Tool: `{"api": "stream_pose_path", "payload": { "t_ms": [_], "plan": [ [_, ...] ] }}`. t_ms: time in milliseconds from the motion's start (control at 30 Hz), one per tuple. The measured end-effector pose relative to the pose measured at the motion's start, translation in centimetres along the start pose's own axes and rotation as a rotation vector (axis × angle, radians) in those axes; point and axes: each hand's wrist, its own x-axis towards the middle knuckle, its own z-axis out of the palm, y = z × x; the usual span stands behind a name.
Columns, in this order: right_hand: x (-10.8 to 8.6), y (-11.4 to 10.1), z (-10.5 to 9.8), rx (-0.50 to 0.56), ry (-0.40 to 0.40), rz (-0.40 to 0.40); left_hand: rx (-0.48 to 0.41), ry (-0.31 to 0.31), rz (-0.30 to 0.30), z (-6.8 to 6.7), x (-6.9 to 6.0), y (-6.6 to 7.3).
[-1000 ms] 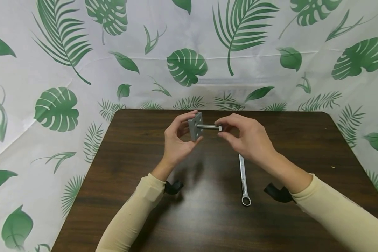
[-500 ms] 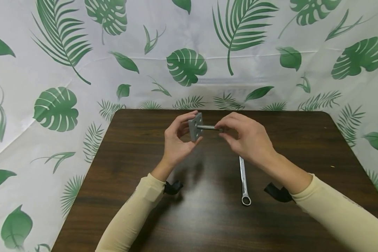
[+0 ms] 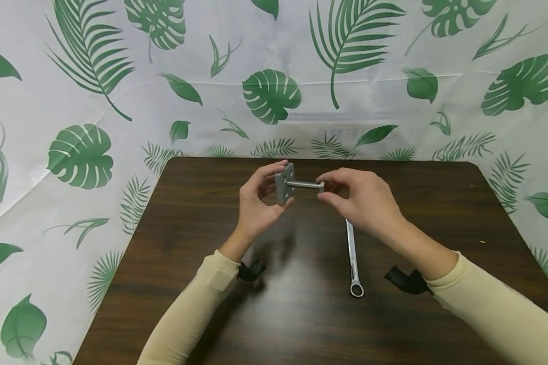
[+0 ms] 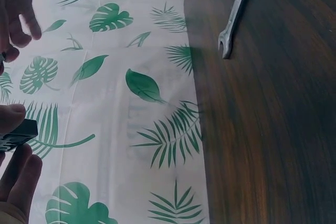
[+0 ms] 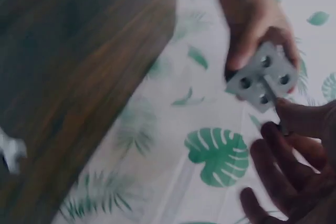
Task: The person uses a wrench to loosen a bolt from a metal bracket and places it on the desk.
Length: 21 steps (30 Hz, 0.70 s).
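Raised over the table, my left hand grips a grey square plate by its edges, thumb below and fingers above. The right wrist view shows several round holes in the plate. From the middle of its face a long bolt sticks out to the right, roughly level. My right hand has thumb and forefinger at the hex head of that bolt, pinching it. How deep the bolt sits in the plate cannot be seen. In the left wrist view, only the dark edge of the plate shows between thumb and fingers.
A combination wrench lies on the dark wood table, its ring end toward me. In the head view my right hand hides its other end, an open jaw in the left wrist view. A leaf-patterned sheet hangs behind the table.
My right fingers have shifted around the bolt head, covering it half a second ago and leaving it visible now. The right hand moved slightly rightward. The left hand and plate stay nearly still.
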Motion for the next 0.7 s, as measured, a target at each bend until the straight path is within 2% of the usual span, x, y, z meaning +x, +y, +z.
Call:
{"api": "stream_pose_path", "payload": {
  "t_ms": [67, 100, 267, 333, 433, 533, 600, 633, 700],
  "plan": [
    [-0.1, 0.0, 0.1, -0.039, 0.053, -0.031, 0.000, 0.004, -0.001, 0.0, -0.1, -0.3],
    [-0.1, 0.0, 0.2, -0.041, 0.055, -0.018, 0.000, 0.006, -0.004, -0.1, -0.2, -0.6],
    [0.3, 0.1, -0.4, 0.141, -0.115, 0.171, -0.002, 0.013, -0.027, -0.2, -0.6, -2.1],
    [0.4, 0.1, -0.6, 0.203, -0.164, 0.199, -0.006, 0.011, -0.028, -0.3, -0.7, -2.3],
    [0.3, 0.0, -0.6, 0.175, -0.130, 0.141, -0.011, 0.005, -0.027, -0.3, -0.8, -2.5],
    [0.0, -0.2, -0.2, 0.049, -0.003, 0.015, -0.011, 0.005, -0.030, -0.3, -0.8, -2.5],
    [-0.2, -0.3, 0.0, -0.010, 0.064, -0.031, -0.010, 0.007, -0.031, -0.3, -0.8, -2.4],
    [-0.2, -0.3, 0.1, -0.015, 0.069, -0.027, -0.011, 0.009, -0.031, -0.3, -0.8, -2.4],
    [-0.1, -0.2, -0.1, 0.031, 0.019, 0.033, -0.009, 0.014, -0.031, -0.3, -0.7, -2.3]
  ]
}}
